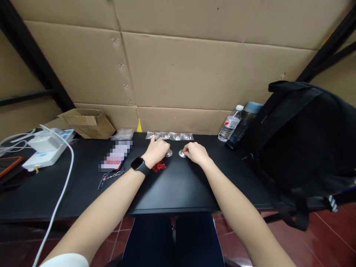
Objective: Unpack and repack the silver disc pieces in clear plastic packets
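My left hand (156,151), with a black watch on its wrist, is closed in a pinch at the middle of a small round silver disc (169,153) on the black table. Level with it, my right hand (196,152) pinches the red centre of a matching silver disc (181,154). The two discs lie apart with a short gap between them. A loose bunch of red cord (159,166) rests just below my left hand. Behind the hands is a row of clear packets (178,136) with several similar silver discs with red centres.
To the left lie a phone (116,155), a keyring strap (107,178), a brown paper bag (91,124), and a white power strip (50,154) with cables. A water bottle (230,124), a dark flask (244,124) and a black backpack (303,141) stand right. Cardboard (178,74) walls the back.
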### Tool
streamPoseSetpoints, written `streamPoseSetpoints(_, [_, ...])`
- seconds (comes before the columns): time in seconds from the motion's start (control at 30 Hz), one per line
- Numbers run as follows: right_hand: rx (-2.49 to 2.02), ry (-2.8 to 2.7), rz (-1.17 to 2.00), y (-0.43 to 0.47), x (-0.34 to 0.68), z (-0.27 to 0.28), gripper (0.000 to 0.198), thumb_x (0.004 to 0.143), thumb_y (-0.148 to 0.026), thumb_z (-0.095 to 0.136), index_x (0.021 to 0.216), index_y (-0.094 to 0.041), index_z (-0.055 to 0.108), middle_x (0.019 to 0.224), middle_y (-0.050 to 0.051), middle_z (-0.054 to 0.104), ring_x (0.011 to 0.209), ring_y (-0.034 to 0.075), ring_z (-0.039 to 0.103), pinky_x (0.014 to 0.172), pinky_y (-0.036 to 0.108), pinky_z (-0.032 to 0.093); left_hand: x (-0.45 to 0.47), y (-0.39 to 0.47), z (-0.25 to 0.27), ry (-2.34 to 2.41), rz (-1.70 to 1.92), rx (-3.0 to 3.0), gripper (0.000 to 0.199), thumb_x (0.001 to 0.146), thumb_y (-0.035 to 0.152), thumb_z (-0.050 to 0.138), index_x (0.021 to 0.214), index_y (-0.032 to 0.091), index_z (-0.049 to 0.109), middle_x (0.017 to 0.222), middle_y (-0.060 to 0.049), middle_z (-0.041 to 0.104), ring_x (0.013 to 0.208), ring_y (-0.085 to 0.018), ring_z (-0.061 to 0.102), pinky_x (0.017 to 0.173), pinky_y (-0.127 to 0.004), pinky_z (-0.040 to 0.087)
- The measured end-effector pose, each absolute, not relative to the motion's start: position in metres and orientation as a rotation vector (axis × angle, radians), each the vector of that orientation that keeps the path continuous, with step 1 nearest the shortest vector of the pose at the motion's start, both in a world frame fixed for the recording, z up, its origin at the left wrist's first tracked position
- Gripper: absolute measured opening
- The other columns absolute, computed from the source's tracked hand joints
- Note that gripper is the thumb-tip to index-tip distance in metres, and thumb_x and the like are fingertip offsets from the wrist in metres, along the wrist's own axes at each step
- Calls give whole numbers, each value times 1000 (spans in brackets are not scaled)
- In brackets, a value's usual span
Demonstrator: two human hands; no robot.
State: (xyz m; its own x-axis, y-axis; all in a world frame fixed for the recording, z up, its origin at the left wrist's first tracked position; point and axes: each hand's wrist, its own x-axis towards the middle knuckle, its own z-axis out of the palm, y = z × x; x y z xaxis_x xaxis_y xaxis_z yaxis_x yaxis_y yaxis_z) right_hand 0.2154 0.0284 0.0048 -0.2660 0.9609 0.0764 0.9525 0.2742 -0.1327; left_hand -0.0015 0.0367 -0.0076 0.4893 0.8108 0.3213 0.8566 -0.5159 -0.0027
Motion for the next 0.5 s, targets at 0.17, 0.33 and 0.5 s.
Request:
streamPoseSetpoints(0.17, [-1617,-2348,137,36,215,-7,15,87,-13,60,81,-20,72,95,10,72,96,25,66,82,33,48,2,39,-10,-1509,-603,-2693,19,94,19,53,80,20,67,91,-5,74,99,-27,60,95,-46,28])
streamPoseSetpoints(0.33, [-1195,-2057,266,50,219,-14,11,91,-23,57,84,-20,65,99,8,65,96,22,62,91,38,50,0,47,-11,-1662,-892,-2688,18,97,26,53,89,23,69,97,-4,76,101,-27,64,96,-44,34])
streamPoseSetpoints(0.5, [-1026,-1705,750,46,211,-12,19,90,-39,61,90,-20,60,104,7,65,89,20,66,75,34,58,6,53,-15,-1805,-1388,-2673,21,99,36,54,98,23,70,104,-3,75,94,-22,65,90,-37,45])
